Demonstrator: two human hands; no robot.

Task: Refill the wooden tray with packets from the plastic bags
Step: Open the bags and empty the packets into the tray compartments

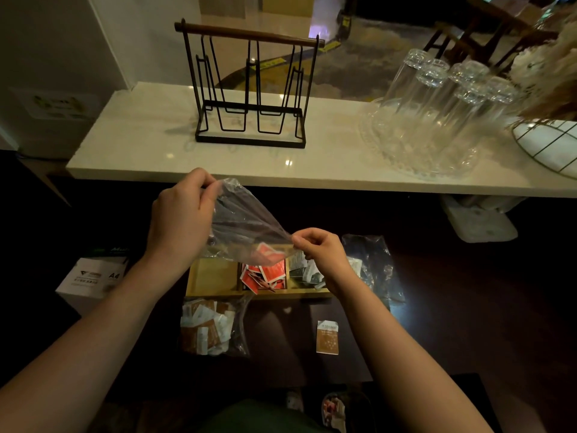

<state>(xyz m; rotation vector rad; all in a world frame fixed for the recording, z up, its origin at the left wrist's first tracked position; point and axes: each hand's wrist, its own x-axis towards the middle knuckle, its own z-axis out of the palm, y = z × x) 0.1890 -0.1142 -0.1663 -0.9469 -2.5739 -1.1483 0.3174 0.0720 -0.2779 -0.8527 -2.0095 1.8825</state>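
A clear plastic bag (246,226) hangs upended over the wooden tray (212,276). My left hand (184,214) pinches its upper corner and my right hand (318,248) pinches its lower corner. One red packet (268,254) shows at the bag's low edge. The tray's middle compartment holds red packets (265,276), the right one holds dark green and white packets (304,271), and the left one looks bare. A second bag with brown and white packets (209,329) lies in front of the tray. A crumpled bag (374,264) lies to the tray's right.
A single brown packet (327,337) lies on the dark surface at front right. A box of A4 paper (93,276) sits to the left. Above, a white counter (156,145) carries a black wire rack (249,89), upturned glasses on a glass tray (437,104) and a wire basket (549,145).
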